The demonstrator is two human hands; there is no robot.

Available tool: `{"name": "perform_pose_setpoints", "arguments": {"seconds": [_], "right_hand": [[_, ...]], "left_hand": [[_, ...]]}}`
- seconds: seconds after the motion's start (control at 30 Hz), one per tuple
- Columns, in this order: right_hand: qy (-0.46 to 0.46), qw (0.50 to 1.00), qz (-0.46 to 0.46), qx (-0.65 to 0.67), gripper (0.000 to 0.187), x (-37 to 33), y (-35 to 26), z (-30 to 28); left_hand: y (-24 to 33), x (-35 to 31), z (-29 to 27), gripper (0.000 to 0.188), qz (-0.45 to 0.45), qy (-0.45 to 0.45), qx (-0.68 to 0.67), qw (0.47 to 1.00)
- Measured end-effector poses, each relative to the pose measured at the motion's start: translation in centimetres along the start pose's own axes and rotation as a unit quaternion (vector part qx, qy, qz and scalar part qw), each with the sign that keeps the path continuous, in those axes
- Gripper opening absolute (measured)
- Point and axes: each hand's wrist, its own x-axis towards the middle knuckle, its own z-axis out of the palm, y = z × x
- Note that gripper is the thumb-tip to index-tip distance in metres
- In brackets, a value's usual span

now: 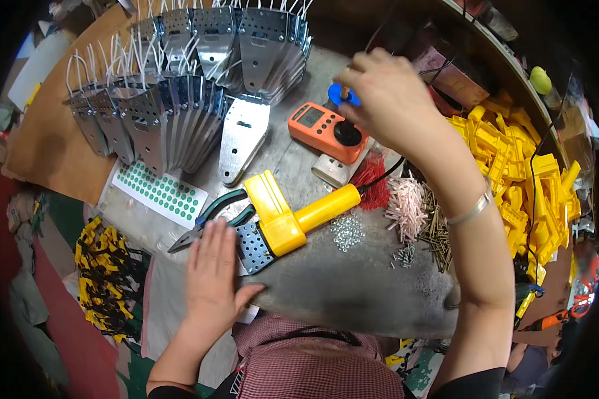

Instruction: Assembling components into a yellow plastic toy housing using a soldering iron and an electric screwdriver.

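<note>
My left hand (213, 269) lies flat with its fingers together and thumb out, its fingertips at a perforated metal plate (253, 247). That plate is joined to a yellow plastic body (273, 216) with a yellow handle (327, 207), from which a black cord runs. Pliers (219, 211) with dark green grips rest beside it, their jaws near my left fingers. Farther off, my right hand (386, 93) is bent over a blue round piece (336, 94) with a brass-coloured centre, thumb and fingers around it. An orange multimeter (327, 132) lies just below that hand.
Stacked metal plates (150, 126) with white wires fill the far left. A sheet of green round stickers (160, 189) lies below. Small rings (347, 233), pink sleeves (406, 206), screws (436, 233) and red wires (374, 183) lie in piles. Yellow plastic parts (512, 173) heap up right.
</note>
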Motion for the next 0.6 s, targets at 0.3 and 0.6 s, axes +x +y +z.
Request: {"name": "perform_pose_setpoints", "arguments": {"seconds": [0.3,0.6], "right_hand": [[-0.171,0.918,0.162,0.318,0.018,2.4,-3.1,-10.8],[-0.04,0.827,0.342,0.443,0.028,0.7,2.6,-13.0]], "left_hand": [[8.4,8.6,1.9,0.076,0.077,0.083,-0.031,0.993],[4.5,0.7,-11.0,0.045,0.078,-0.052,-0.222,0.971]]}}
